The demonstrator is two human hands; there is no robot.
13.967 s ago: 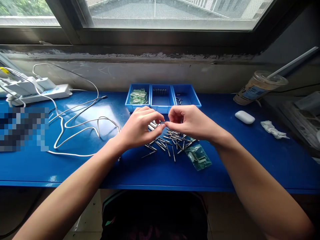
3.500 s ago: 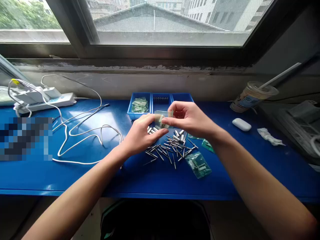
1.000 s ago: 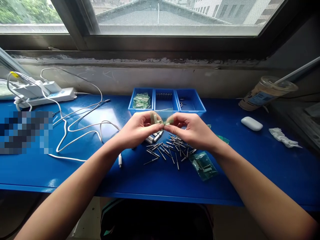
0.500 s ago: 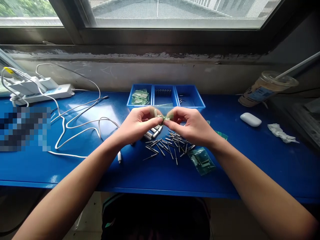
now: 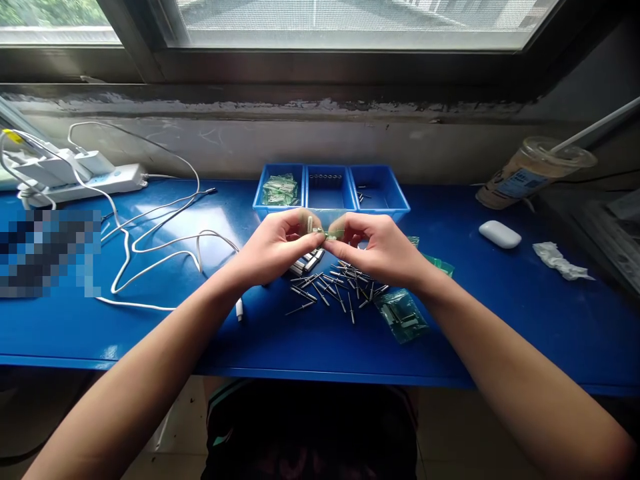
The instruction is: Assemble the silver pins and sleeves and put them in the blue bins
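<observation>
A clear bag (image 5: pixel 325 219) is pinched in the grip of left hand (image 5: pixel 275 245) and right hand (image 5: pixel 380 248) above the desk (image 5: pixel 310 353).

Left hand (image 5: pixel 277 243) and right hand (image 5: pixel 383 247) bare, over blue table (image 5: pixel 75 327). Forearms (image 5: pixel 150 373) bare too, as far as visible. Below the table's front edge: black garment (image 5: pixel 310 420) on lap, mostly shadowed. Thin green and pale stripes (image 5: pixel 220 399) curve down its left border from the table edge. Small green mark (image 5: pixel 223 437) under those. Faint pinkish print (image 5: pixel 280 460) farthest below table, unreadable.
</observation>
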